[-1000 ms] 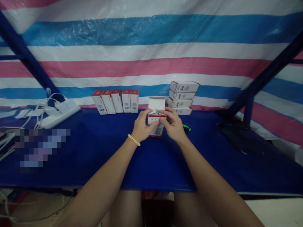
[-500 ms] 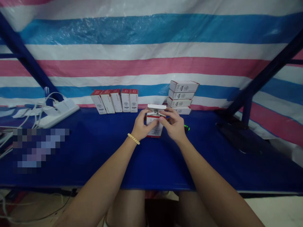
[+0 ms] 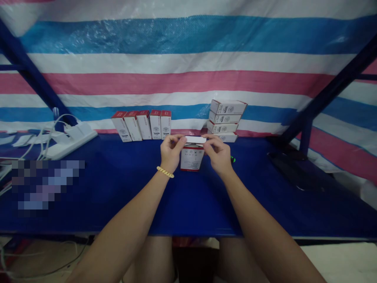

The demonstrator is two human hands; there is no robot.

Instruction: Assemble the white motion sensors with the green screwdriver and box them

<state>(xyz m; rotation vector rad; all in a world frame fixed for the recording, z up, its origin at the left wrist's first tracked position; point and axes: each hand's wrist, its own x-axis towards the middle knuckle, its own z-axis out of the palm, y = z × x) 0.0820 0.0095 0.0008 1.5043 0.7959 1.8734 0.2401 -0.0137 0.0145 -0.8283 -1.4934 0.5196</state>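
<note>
At far left on the desk [image 3: 194,208], a white power strip [image 3: 73,143] with plugs and tangled cables [image 3: 41,139], and nearer the front edge a pixelated patch [image 3: 48,184], contents hidden. Next along, at the back by the striped sheet [image 3: 176,35], a row [image 3: 143,126] of five boxes on end, red tops up — a narrow gap between the third and fourth at the top.

Then the left hand [image 3: 171,152], a yellow band [image 3: 165,172] at the wrist, fingers bent and pinching the left end of a white flap [image 3: 195,140]. Below the flap and between both hands, the box [image 3: 191,159], upright on the desk, well back from the front edge — a broad stretch of blue between. At its right, the right hand [image 3: 217,153], fingers closed on the flap's right end.

Behind that hand, a stack [image 3: 226,118] of four boxes lying flat, edges staggered. Just beside the hand, a green tip [image 3: 233,159], mostly hidden. Farther right, across open desk and near the frame post [image 3: 306,135], a dark flat thing [image 3: 288,173], hard to make out.
</note>
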